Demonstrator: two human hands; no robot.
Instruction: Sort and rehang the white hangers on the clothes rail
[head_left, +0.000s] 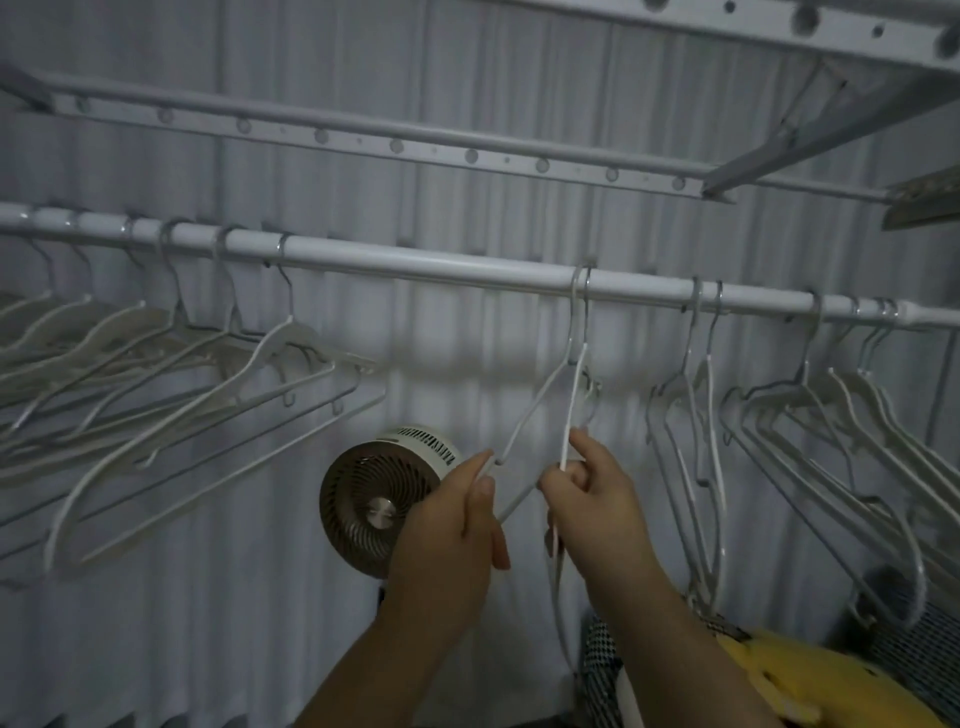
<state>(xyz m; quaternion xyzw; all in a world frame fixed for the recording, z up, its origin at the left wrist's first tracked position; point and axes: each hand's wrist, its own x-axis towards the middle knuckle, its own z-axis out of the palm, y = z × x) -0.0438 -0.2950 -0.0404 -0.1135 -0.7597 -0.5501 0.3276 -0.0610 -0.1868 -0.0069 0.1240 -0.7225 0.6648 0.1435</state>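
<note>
A white clothes rail (441, 265) runs across the view, sloping down to the right. Two thin white hangers (535, 402) hook over it near the middle. My left hand (457, 525) grips the lower corner of one of them. My right hand (597, 499) is closed on the wire of the other, just to the right. Several white hangers (171, 384) hang bunched on the rail's left part, swung out sideways. Several more white hangers (810, 436) hang on its right part.
A round fan (379, 504) sits behind and left of my left hand. A perforated metal bar (395, 148) and frame run above the rail. A pleated curtain covers the back. Yellow and checked fabric (779, 675) lies at the bottom right.
</note>
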